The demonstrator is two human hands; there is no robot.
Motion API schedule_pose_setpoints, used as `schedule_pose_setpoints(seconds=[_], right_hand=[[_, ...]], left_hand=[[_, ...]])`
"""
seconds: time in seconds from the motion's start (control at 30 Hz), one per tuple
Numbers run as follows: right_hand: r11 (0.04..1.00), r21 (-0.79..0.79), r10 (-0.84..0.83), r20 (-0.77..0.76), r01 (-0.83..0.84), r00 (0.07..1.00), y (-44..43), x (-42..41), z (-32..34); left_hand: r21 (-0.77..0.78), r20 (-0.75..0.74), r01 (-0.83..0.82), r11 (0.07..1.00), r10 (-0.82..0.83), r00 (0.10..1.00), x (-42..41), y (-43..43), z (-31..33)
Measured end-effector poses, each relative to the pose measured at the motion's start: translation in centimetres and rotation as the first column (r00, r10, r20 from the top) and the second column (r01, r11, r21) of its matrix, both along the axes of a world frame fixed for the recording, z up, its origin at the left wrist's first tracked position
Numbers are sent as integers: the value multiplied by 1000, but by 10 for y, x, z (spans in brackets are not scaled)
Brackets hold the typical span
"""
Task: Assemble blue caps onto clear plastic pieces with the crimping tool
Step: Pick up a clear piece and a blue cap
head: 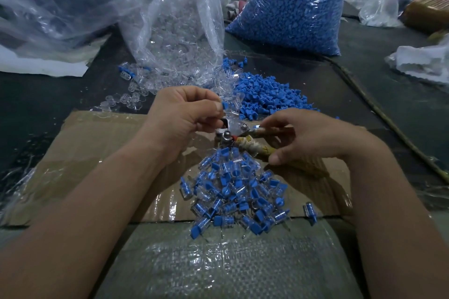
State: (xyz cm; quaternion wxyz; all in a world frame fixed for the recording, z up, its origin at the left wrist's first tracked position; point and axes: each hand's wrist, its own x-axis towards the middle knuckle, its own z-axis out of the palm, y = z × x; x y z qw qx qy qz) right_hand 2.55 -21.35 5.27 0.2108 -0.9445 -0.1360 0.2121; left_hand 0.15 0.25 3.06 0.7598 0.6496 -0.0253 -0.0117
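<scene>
Up back: blue-cap bag (291,2), clear-piece bag (175,31) | left grip (179,114) pinches blue cap (225,105) | right grip (308,133) holds crimping tool (245,139)

Metal crimping tool (232,130), tape-wrapped handles, head pointing left. Blue plastic caps (264,94) heaped behind it; clear plastic pieces (136,90) spilled far-left; capped pieces (238,189) piled nearer.

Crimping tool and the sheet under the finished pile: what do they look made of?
Crimping tool: bright metal head, going by its shiny bolts and glints. Its handles look wrapped in worn tape or cloth, hard to tell which. Sheet: brown cardboard, matte, with glossy strips that suggest clear tape.
</scene>
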Motion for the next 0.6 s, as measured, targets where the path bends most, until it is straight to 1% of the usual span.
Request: schedule_pose_setpoints(seconds=[0.07, 0.2, 0.3, 0.4, 0.5, 0.6], right_hand=[[995, -95, 19, 37, -15, 999, 4, 1, -3], [994, -103, 43, 117, -31, 992, 8, 0, -4], [991, -133, 47, 193, -21, 980, 11, -1, -4], [984, -177, 74, 273, -26, 959, 16, -1, -4], [967, -254, 101, 354, -9, 930, 20, 2, -8], [970, -243, 82, 369, 11, 926, 20, 2, -12]], left_hand=[[-1, 2, 1, 1000, -1, 1000, 1, 0, 0], [-8, -3, 2, 1000, -2, 1000, 1, 0, -2], [-49, -17, 8, 999, -9, 1000, 2, 2, -2], [-59, -22, -7, 998, 6, 1000, 5, 5, -4], [-58, -21, -19, 998, 18, 1000, 7, 7, -5], [-78, 0, -27, 997, 27, 1000, 7, 8, -4]])
